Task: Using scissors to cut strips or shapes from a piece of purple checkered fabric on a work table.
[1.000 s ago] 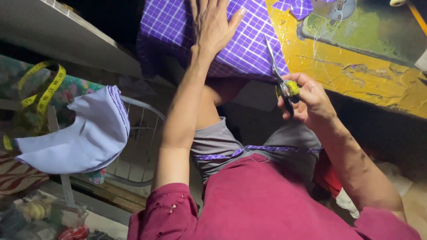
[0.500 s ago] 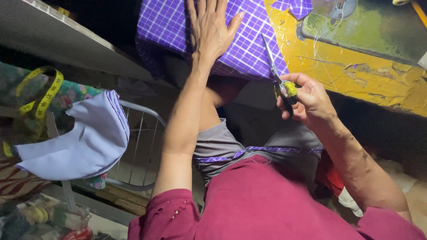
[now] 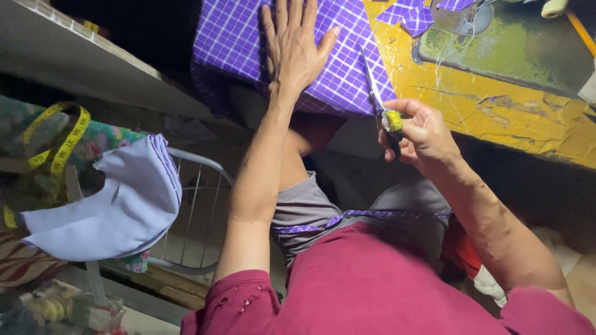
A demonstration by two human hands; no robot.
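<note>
Cutting is in hand: the left hand (image 3: 297,46) lies flat and open on the purple checked cloth (image 3: 242,37) at the yellow surface's (image 3: 472,118) edge. The right hand (image 3: 422,133), closed around the scissors (image 3: 379,102), works the cloth's right edge; the next snip needs the cloth kept taut.

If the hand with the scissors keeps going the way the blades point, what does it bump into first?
The right hand aims the scissors up along the purple checked cloth, so they'd probably meet the cloth's right edge first, then maybe the purple scraps farther on.

A left hand (image 3: 298,46) lies flat on purple checked cloth (image 3: 239,37). Just beside it, the right hand (image 3: 422,133) grips scissors (image 3: 379,99), blades at the cloth's edge, over a yellow table (image 3: 496,118).
</note>
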